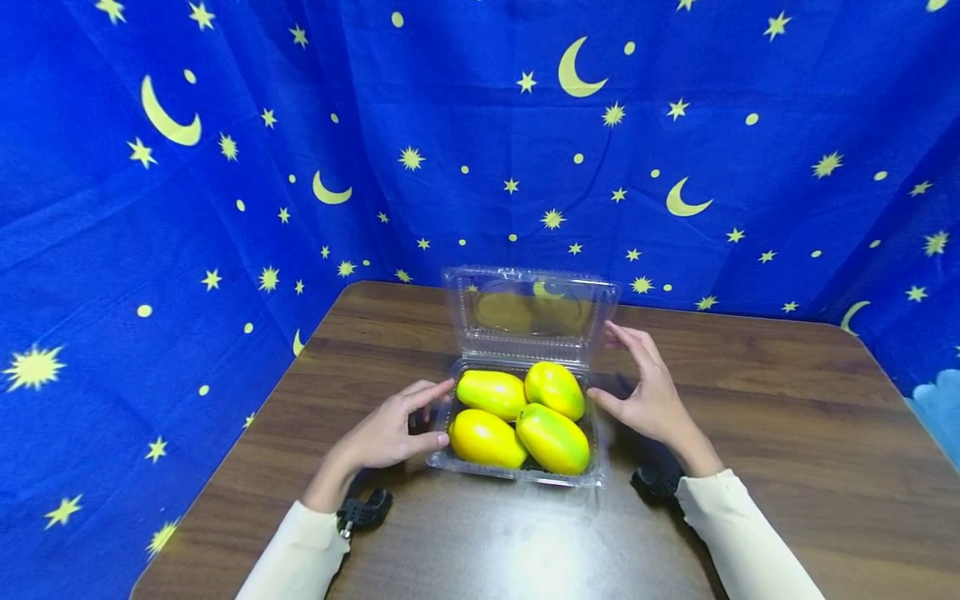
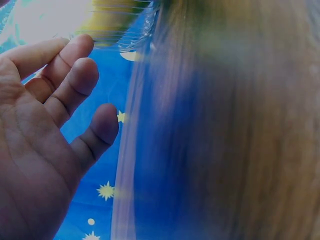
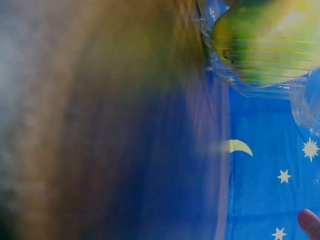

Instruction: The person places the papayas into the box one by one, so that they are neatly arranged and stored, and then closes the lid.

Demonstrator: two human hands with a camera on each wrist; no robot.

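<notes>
A clear plastic clamshell box (image 1: 517,476) sits on the table with its hinged lid (image 1: 536,343) standing up at the back. Inside lie several yellow-green mango-like fruits (image 1: 553,439), side by side. At the box's left side is my left hand (image 1: 382,432), thumb and forefinger extended to the rim. The left wrist view shows its loosely bent fingers (image 2: 82,75) beside the box wall. On the other side, my right hand (image 1: 654,402) has its thumb at the right rim and its fingers spread near the lid's right edge. Only a fingertip (image 3: 310,224) shows in the right wrist view.
The brown wood-grain table (image 1: 765,400) stretches out on both sides of the box. A blue cloth (image 1: 480,125) with yellow moons and stars hangs behind and to the left. Black straps (image 1: 367,510) sit at the wrists.
</notes>
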